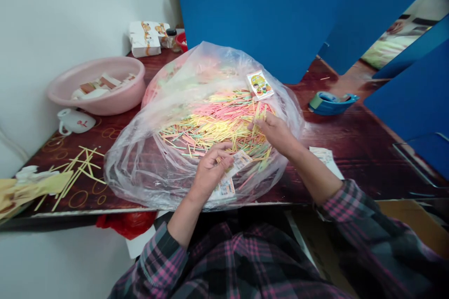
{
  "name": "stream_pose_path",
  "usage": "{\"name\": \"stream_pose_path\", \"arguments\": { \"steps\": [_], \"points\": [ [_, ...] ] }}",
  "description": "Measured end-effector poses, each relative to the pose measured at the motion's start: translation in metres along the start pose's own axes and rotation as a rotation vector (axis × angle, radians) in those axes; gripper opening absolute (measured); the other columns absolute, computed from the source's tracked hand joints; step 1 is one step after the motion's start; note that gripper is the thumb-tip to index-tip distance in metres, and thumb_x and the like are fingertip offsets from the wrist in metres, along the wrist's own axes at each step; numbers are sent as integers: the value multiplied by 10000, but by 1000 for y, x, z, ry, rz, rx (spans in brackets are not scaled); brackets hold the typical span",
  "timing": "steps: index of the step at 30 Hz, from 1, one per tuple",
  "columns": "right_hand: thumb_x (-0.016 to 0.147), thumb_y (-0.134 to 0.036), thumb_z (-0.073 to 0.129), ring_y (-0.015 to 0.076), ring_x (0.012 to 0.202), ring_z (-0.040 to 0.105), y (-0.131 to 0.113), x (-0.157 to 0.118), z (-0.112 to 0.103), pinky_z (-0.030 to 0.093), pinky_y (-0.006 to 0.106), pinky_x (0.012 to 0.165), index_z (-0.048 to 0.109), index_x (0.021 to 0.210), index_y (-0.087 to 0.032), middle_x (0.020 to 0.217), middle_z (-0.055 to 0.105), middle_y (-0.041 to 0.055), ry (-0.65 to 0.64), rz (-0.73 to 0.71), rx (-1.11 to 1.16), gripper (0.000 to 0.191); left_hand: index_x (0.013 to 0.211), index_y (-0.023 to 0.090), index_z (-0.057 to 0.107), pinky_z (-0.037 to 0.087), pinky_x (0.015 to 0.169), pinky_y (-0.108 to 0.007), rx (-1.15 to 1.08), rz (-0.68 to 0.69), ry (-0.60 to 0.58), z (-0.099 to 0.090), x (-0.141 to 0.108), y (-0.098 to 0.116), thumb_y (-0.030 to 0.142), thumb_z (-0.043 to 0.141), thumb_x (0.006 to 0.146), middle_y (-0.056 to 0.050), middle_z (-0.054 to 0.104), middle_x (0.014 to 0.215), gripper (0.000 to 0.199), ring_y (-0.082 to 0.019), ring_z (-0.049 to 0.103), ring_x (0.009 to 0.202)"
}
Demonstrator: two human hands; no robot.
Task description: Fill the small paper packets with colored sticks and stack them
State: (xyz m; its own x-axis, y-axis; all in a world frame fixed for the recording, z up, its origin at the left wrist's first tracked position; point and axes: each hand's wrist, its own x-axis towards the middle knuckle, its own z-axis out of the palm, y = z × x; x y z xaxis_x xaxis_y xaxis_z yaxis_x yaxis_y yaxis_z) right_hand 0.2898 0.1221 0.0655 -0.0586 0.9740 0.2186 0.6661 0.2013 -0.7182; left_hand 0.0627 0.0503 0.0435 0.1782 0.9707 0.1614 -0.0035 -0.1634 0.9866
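Note:
A large clear plastic bag point(138, 149) lies open on the table, with a heap of thin pink, yellow and green sticks point(213, 124) inside. My right hand point(275, 131) is over the heap's right side, a few yellow sticks point(258, 111) pinched in its fingers. Nearer the front edge, my left hand point(211, 168) has thumb and fingers closed on a small printed paper slip point(241, 161). Below that hand, more printed slips point(224, 188) rest on the bag's front. A small printed box point(260, 85) sits on the bag behind my right hand.
At left are a pink basin point(96, 106) holding small boxes, a white mug point(76, 121) and loose yellow sticks point(81, 166). White printed boxes point(145, 39) stand behind. To the right are a blue tape dispenser point(331, 104), a paper point(326, 160) and blue partitions point(252, 14).

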Motion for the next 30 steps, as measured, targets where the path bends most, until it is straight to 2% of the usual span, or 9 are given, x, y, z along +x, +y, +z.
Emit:
{"name": "stream_pose_path", "arguments": {
  "steps": [3,6,9,12,17,21,24,27,30],
  "points": [
    [946,-380,442,178,773,595,-10,-18,6,450,307,742,617,808,-192,815,669,36,-133,-60,132,292,751,220,691,326,1188,-474,97,140,-88,0,8,22,417,697,879,-114,589,1464,236,-282,460,1438],
    [877,-384,537,149,672,498,-16,-35,15,402,288,654,520,746,-217,701,574,-15,-254,-138,173,214,775,230,705,269,1219,-505,204,203,-191,2,20,37,420,681,893,-102,517,1548,225,-297,381,1501],
    [801,-390,625,139,664,448,-21,-45,20,373,276,619,466,753,-228,699,537,-35,-327,-185,271,232,781,219,689,281,1215,-494,208,239,-311,8,28,35,388,649,916,-103,474,1585,221,-286,383,1507],
    [843,-435,596,146,710,465,-26,-49,23,393,290,656,483,760,-219,750,537,-23,-300,-137,391,257,768,212,657,304,1202,-477,193,204,-342,13,27,23,351,631,928,-120,468,1588,214,-274,374,1516],
    [773,-515,689,143,695,462,-26,-57,45,422,292,648,490,738,-223,720,516,-37,-255,4,632,355,767,213,657,302,1204,-451,89,74,-254,19,14,5,366,671,904,-124,549,1517,206,-275,418,1486],
    [792,-479,667,132,599,468,-31,-61,59,432,278,569,489,775,-242,662,512,-51,-215,213,847,296,757,226,592,417,1120,-422,-245,-57,15,21,11,0,453,680,890,-86,629,1411,278,-252,565,1337],
    [795,-481,676,160,716,603,-42,-59,59,526,316,683,567,904,-243,790,618,-14,-118,242,1012,284,772,233,532,507,988,-374,-421,-146,204,23,11,-2,506,682,873,-60,707,1233,327,-221,655,1157],
    [783,-496,699,185,833,658,-53,-60,65,561,347,777,590,970,-254,891,672,16,34,225,1098,325,821,232,542,524,952,-356,-511,-199,234,31,8,-2,508,692,856,-41,726,1066,316,-205,678,1061],
    [832,-521,650,196,882,675,-57,-69,80,569,349,812,579,998,-257,930,695,32,124,240,1077,320,883,235,577,542,923,-346,-568,-268,210,40,4,-1,458,636,898,-41,725,1041,232,-199,694,1017]
  ]
}}
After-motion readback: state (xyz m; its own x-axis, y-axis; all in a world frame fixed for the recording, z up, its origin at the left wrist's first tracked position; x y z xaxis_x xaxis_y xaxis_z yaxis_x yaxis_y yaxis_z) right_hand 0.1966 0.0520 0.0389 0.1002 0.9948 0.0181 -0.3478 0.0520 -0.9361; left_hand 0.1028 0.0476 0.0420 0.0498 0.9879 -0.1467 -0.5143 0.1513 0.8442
